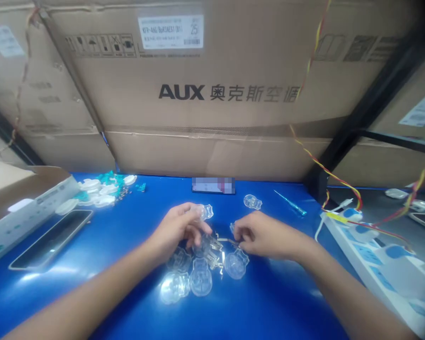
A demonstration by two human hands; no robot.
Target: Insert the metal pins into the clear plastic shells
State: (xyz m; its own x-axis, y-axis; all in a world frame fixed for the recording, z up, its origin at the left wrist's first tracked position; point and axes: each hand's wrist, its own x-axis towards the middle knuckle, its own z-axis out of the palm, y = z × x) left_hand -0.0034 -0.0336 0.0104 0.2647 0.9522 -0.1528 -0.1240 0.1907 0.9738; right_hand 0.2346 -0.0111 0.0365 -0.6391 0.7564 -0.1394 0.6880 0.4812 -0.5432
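Holding a clear plastic piece (207,211) with its fingers, the left hand (179,225) is over the blue desk (269,302). The piece's narrow end points right, to the side of the right hand (253,233). That hand has its fingers bent in a tight pinch, but I cannot tell what is in them. Thin metal strips (213,260) lie between the two hands, a bit closer to the person. More clear pieces (200,278) lie near both hands, and one loose piece (252,202) sits just past the right hand.
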